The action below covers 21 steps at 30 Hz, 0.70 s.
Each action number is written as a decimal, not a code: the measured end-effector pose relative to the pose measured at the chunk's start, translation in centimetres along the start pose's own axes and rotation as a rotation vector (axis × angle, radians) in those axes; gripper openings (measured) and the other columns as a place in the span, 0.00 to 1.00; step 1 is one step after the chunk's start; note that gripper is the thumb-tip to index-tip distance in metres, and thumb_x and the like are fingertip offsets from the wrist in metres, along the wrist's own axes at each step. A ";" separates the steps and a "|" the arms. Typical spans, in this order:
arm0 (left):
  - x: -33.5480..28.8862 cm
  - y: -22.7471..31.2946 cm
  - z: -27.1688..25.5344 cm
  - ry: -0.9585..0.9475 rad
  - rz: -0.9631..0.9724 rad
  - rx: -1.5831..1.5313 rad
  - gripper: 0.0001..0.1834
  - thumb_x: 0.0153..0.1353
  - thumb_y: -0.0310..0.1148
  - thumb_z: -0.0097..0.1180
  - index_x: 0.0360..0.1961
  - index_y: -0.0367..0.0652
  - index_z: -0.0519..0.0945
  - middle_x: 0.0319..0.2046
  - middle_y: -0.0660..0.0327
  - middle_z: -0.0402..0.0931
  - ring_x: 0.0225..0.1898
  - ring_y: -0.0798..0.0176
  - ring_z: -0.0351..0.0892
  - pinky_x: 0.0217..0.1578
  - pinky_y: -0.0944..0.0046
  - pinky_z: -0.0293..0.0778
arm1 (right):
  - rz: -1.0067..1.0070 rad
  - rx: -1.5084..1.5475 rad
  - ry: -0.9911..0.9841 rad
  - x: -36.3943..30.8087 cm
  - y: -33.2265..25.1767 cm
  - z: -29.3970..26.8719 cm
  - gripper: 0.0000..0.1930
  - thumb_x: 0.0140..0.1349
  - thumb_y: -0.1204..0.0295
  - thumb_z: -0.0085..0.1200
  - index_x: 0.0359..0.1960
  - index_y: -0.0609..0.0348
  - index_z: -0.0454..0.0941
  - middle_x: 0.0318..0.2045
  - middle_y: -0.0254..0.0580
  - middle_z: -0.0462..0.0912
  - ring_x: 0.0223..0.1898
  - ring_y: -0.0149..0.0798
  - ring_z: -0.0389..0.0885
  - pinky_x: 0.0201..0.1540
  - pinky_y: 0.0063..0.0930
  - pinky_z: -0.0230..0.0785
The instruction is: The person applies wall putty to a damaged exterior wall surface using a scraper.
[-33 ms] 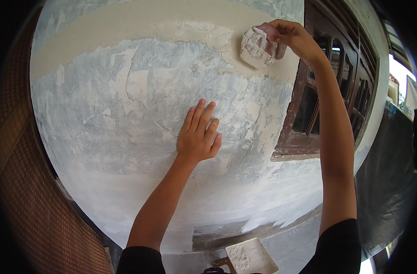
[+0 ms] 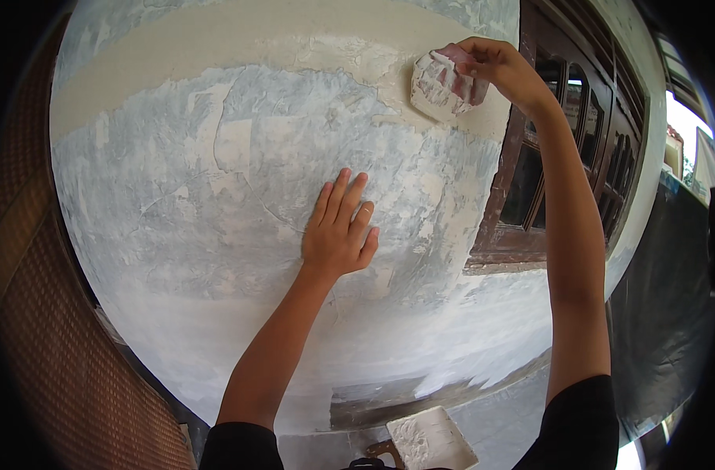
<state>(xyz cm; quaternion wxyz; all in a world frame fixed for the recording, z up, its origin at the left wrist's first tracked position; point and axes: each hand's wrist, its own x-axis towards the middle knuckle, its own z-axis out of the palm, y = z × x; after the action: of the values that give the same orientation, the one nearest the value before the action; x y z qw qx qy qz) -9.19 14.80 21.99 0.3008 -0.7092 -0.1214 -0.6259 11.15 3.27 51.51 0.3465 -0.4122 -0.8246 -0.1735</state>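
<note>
My right hand (image 2: pixel 502 69) grips a flat reddish scraper (image 2: pixel 451 80) by its edge, high on the wall beside the window frame. Thick whitish putty is smeared over the scraper's face, and its lower edge is at the wall. Lower and further left, my left hand (image 2: pixel 338 227) lies flat against the grey-white wall (image 2: pixel 177 227), fingers stretched out and holding nothing. A broad band of smooth cream putty (image 2: pixel 216 39) runs across the upper wall to the scraper. Below it the surface is patchy, with rough ridges.
A brown wooden window (image 2: pixel 522 188) with glass panes borders the wall at right. Below, a white tray (image 2: pixel 458 440) holding putty stands near a small brown object (image 2: pixel 382 450). A woven brown panel (image 2: pixel 75 337) is at left, and dark sheeting (image 2: pixel 659 298) hangs at far right.
The scraper and my right hand sit very slightly lower on the wall. My left hand stays flat in nearly the same place.
</note>
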 end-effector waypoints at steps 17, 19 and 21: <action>0.2 0.1 0.3 -0.006 0.002 0.026 0.17 0.58 0.35 0.50 0.47 0.41 0.70 0.63 0.45 0.65 0.68 0.39 0.58 0.67 0.41 0.52 | 0.273 0.393 0.386 -7.3 3.3 1.4 0.11 0.59 0.74 0.60 0.42 0.64 0.81 0.34 0.35 0.84 0.35 0.26 0.79 0.44 0.21 0.68; 0.2 0.3 0.4 0.002 0.012 0.006 0.17 0.58 0.35 0.50 0.47 0.41 0.70 0.63 0.45 0.65 0.68 0.40 0.59 0.67 0.41 0.52 | 0.211 0.463 0.451 -7.9 2.1 2.3 0.11 0.59 0.74 0.61 0.43 0.64 0.80 0.34 0.36 0.84 0.35 0.26 0.79 0.44 0.21 0.70; 0.2 0.2 0.4 0.015 0.014 0.005 0.17 0.58 0.35 0.50 0.47 0.40 0.70 0.63 0.45 0.65 0.67 0.40 0.60 0.67 0.42 0.53 | 0.110 0.512 0.557 -7.7 -0.3 4.2 0.09 0.61 0.75 0.60 0.41 0.64 0.78 0.34 0.38 0.84 0.35 0.27 0.80 0.41 0.22 0.73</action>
<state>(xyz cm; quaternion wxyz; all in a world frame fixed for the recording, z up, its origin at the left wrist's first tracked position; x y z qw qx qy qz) -8.69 14.85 22.12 0.3078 -0.7046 -0.1160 -0.6288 12.34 1.18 43.05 0.6579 -0.2930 -0.6921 -0.0484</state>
